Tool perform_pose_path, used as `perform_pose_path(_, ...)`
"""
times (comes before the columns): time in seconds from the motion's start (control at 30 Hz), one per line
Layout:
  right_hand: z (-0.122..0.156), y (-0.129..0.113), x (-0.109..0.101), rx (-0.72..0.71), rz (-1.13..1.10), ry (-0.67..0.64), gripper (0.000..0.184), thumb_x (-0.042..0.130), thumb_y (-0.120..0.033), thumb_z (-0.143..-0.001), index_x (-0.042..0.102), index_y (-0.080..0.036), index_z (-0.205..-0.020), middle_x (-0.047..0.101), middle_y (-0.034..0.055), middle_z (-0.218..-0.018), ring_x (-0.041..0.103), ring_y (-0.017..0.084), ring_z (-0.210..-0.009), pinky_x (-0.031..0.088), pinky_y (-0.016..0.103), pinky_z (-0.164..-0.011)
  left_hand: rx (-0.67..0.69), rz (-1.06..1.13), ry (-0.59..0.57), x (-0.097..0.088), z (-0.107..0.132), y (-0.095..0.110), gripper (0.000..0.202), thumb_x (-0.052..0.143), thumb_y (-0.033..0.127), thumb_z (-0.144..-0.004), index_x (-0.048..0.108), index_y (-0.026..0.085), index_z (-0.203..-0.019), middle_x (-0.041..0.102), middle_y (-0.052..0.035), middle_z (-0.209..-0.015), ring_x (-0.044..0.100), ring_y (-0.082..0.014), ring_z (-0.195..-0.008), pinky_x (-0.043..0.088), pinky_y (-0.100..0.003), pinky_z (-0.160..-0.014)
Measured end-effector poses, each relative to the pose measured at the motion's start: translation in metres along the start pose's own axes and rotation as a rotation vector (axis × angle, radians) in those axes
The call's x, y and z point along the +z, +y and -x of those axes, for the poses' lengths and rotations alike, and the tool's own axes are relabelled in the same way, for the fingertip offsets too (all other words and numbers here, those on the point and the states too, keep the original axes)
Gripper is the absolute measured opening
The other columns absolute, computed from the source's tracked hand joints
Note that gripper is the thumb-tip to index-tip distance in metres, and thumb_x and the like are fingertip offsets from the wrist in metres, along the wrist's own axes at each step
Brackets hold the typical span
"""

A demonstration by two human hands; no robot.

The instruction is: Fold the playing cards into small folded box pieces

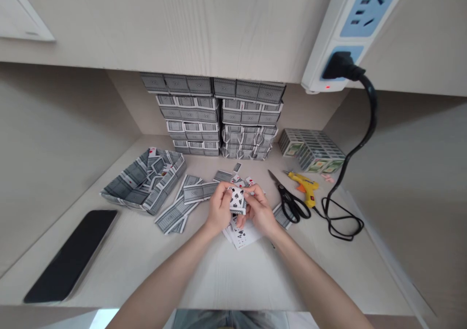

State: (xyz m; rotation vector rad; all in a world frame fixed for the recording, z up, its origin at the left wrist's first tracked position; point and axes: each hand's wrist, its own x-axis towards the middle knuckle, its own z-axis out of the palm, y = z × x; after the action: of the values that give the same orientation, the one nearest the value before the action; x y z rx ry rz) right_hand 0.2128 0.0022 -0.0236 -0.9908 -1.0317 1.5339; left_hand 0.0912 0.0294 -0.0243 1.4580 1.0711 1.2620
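Observation:
Between my two hands, low over the desk, is a playing card [237, 199] with black spades facing up and a patterned grey edge along its bottom. My left hand [218, 208] pinches its left side, thumb on the face. My right hand [260, 209] grips its right side, thumb and fingers at the edge. Below them several loose playing cards [245, 238] lie face up, partly hidden by my hands. Left of my left hand rest strips of joined grey-backed cards [175, 213]. Black-handled scissors [292, 203] lie open to the right of my right hand.
A yellow glue gun [305, 185] lies beyond the scissors, its black cord [337, 227] looping right to a power strip [337, 59]. Boxes folded from cards [193, 112] are stacked at the back. A card tray [127, 185] and a phone [73, 253] are at left.

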Motion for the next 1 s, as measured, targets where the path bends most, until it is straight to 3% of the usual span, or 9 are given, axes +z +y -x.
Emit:
perform_pose_path(0.23,0.000,-0.001,-0.002,-0.017,-0.102,-0.042,0.018,0.045,-0.039,-0.082,0.035,-0.028,-0.093,0.054,-0.0075,-0.044,0.055,0.018,-0.034,0.044,0.027,-0.033,0.009,0.026,0.021,0.001,-0.002,0.002,0.013,0.040,0.024,-0.079,0.051,0.019,-0.074,0.052,0.0042,-0.060,0.045,-0.0095,-0.051,0.036,-0.020,-0.051)
perform_pose_path(0.33,0.001,-0.008,-0.004,0.013,-0.182,-0.111,0.025,0.043,-0.037,-0.081,0.035,-0.028,-0.103,0.058,-0.0054,-0.057,0.059,0.017,-0.042,0.049,0.030,-0.038,0.028,0.041,0.057,0.000,-0.003,0.004,0.013,0.041,0.021,-0.077,0.052,0.018,-0.072,0.055,0.0034,-0.065,0.048,-0.0096,-0.055,0.037,-0.020,-0.052)
perform_pose_path(0.4,0.000,-0.012,-0.005,0.062,-0.268,-0.172,0.028,0.039,-0.041,-0.082,0.034,-0.027,-0.106,0.061,-0.0025,-0.071,0.062,0.018,-0.048,0.051,0.033,-0.041,0.044,0.048,0.068,-0.001,-0.004,0.004,0.013,0.041,0.020,-0.075,0.053,0.018,-0.071,0.056,0.0033,-0.065,0.049,-0.0097,-0.056,0.038,-0.020,-0.052)
perform_pose_path(0.47,-0.001,-0.013,-0.007,0.144,-0.336,-0.212,0.031,0.032,-0.049,-0.084,0.037,-0.024,-0.103,0.060,-0.0007,-0.071,0.062,0.018,-0.049,0.051,0.032,-0.040,0.057,0.046,0.056,-0.001,-0.004,0.004,0.013,0.042,0.019,-0.074,0.054,0.018,-0.070,0.056,0.0035,-0.064,0.049,-0.0097,-0.056,0.038,-0.020,-0.052)
perform_pose_path(0.57,-0.004,-0.012,-0.008,0.297,-0.362,-0.247,0.042,0.026,-0.054,-0.086,0.044,-0.017,-0.097,0.054,-0.0018,-0.054,0.057,0.015,-0.040,0.044,0.023,-0.033,0.048,0.059,0.003,-0.001,-0.003,0.002,0.012,0.043,0.019,-0.073,0.055,0.017,-0.069,0.053,0.0044,-0.058,0.048,-0.0091,-0.051,0.037,-0.019,-0.049)
perform_pose_path(0.67,-0.005,-0.011,-0.009,0.361,-0.333,-0.287,0.038,0.031,-0.049,-0.087,0.048,-0.015,-0.091,0.053,-0.0012,-0.049,0.050,0.012,-0.032,0.032,0.017,-0.026,0.016,0.103,-0.053,0.000,-0.002,0.000,0.012,0.044,0.020,-0.073,0.056,0.018,-0.070,0.050,0.0055,-0.054,0.045,-0.0081,-0.046,0.036,-0.019,-0.045)
perform_pose_path(0.9,-0.001,-0.010,-0.004,0.256,-0.251,-0.225,0.036,0.048,-0.051,-0.080,0.049,-0.016,-0.084,0.054,-0.0026,-0.048,0.044,0.009,-0.028,0.017,0.016,-0.023,-0.053,0.214,-0.115,-0.003,-0.002,-0.001,0.011,0.043,0.022,-0.071,0.053,0.018,-0.067,0.045,0.0062,-0.049,0.038,-0.0074,-0.036,0.029,-0.019,-0.035)
perform_pose_path(1.0,-0.001,-0.006,-0.001,0.218,-0.230,-0.154,0.035,0.052,-0.051,-0.078,0.048,-0.016,-0.080,0.050,-0.0050,-0.045,0.042,0.008,-0.026,0.015,0.017,-0.023,0.004,0.186,-0.133,-0.005,-0.005,0.002,0.014,0.041,0.020,-0.071,0.054,0.017,-0.064,0.048,0.0039,-0.052,0.042,-0.0087,-0.043,0.033,-0.020,-0.041)
